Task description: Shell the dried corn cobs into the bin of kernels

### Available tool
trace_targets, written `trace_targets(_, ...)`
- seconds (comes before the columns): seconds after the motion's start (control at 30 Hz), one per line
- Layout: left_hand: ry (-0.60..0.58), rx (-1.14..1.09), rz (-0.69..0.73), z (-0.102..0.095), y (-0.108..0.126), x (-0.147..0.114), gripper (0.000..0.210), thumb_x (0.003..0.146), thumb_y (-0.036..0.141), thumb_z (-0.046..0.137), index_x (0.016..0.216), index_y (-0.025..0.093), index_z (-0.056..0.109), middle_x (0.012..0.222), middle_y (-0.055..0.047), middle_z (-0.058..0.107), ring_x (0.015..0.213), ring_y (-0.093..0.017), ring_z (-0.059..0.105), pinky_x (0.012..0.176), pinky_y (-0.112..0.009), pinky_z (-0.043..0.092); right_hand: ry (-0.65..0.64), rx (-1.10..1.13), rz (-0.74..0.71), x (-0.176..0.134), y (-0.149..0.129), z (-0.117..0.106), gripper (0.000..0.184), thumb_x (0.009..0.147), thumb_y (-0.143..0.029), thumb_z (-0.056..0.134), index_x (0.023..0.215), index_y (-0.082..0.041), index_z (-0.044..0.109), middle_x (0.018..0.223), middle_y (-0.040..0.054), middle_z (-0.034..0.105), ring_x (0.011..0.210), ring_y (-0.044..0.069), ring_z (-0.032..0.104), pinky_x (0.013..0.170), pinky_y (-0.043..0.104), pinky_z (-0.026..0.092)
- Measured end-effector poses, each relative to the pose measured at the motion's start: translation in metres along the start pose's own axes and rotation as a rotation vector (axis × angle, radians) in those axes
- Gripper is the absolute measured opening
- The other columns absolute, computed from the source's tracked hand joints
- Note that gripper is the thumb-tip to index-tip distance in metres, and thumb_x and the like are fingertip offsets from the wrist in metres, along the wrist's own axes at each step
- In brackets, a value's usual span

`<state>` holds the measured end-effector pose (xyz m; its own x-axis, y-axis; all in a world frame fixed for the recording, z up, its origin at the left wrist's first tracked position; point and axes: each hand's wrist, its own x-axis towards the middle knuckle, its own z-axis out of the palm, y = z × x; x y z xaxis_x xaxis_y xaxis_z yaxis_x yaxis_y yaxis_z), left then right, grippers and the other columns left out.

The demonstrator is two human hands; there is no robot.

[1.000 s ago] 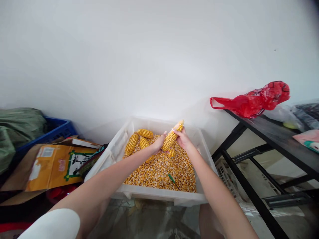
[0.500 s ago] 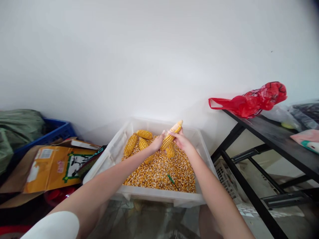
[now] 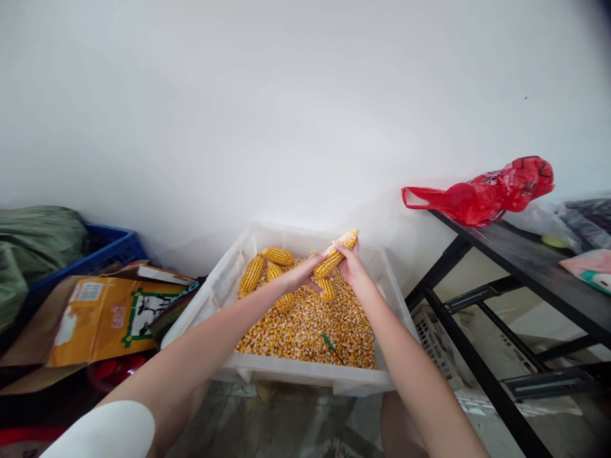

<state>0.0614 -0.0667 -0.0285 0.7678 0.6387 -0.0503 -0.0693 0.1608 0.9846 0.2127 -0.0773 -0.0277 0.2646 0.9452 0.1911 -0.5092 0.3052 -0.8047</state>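
Both my hands are closed on one corn cob (image 3: 329,263), held tilted above a white plastic bin (image 3: 315,369). My left hand (image 3: 305,272) grips its lower end, and my right hand (image 3: 351,262) wraps the upper part. Near the tip a pale patch shows on the cob. Loose corn kernels (image 3: 300,334) cover the bin's floor. Several whole cobs (image 3: 251,276) lie on them at the back left, and another cob (image 3: 327,290) rests just under my hands. A thin green-handled tool (image 3: 328,342) lies on the kernels near the front.
On the right stands a black table (image 3: 529,251) with a red plastic bag (image 3: 496,194) on top and a pale crate (image 3: 432,343) beneath. To the left are an orange cardboard box (image 3: 102,318) and a blue crate (image 3: 112,248). A white wall (image 3: 305,114) rises behind the bin.
Both hands and the held cob have shifted slightly to the right. The fingers of my left hand are more extended along the cob's lower end.
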Motion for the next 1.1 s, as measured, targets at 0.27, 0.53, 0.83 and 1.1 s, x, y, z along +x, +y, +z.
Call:
trace_targets(0.27,0.097,0.089,-0.030,-0.001,-0.008,0.010,0.065,0.077,0.069,0.023,0.100,0.016,0.053,0.069,-0.005,0.058,0.052,-0.013,0.049,0.044,-0.023,0.039,-0.058,-0.002,0.022,-0.003,-0.001,0.001,0.068,0.058,-0.014,0.066,0.111,-0.039,0.032,0.077,-0.0103,0.055,0.070,0.009,0.059,0.065,0.026,0.051)
trace_targets(0.53,0.114,0.135,-0.011,-0.001,-0.008,0.006,0.058,0.076,0.065,0.035,0.112,0.021,0.044,0.076,-0.004,0.056,0.059,-0.015,0.053,0.045,-0.024,0.042,-0.091,-0.008,0.028,-0.001,0.003,-0.001,0.060,0.061,-0.018,0.064,0.108,-0.039,0.033,0.080,-0.0084,0.057,0.075,0.012,0.060,0.065,0.030,0.052)
trace_targets(0.83,0.030,0.127,0.041,0.001,-0.007,0.005,0.058,0.079,0.062,0.033,0.117,0.020,0.042,0.086,-0.007,0.055,0.068,-0.016,0.053,0.048,-0.024,0.043,-0.073,0.009,0.069,-0.003,-0.007,-0.003,0.059,0.059,-0.018,0.066,0.107,-0.036,0.037,0.081,-0.0077,0.061,0.076,0.013,0.062,0.068,0.031,0.051)
trace_targets(1.1,0.136,0.259,0.172,0.002,-0.016,0.009,0.051,0.081,0.057,0.036,0.112,0.018,0.048,0.099,-0.009,0.050,0.075,-0.015,0.051,0.045,-0.018,0.041,0.010,-0.058,0.025,-0.002,0.000,0.000,0.072,0.056,-0.022,0.072,0.113,-0.037,0.031,0.079,-0.0079,0.060,0.071,0.013,0.061,0.064,0.030,0.052)
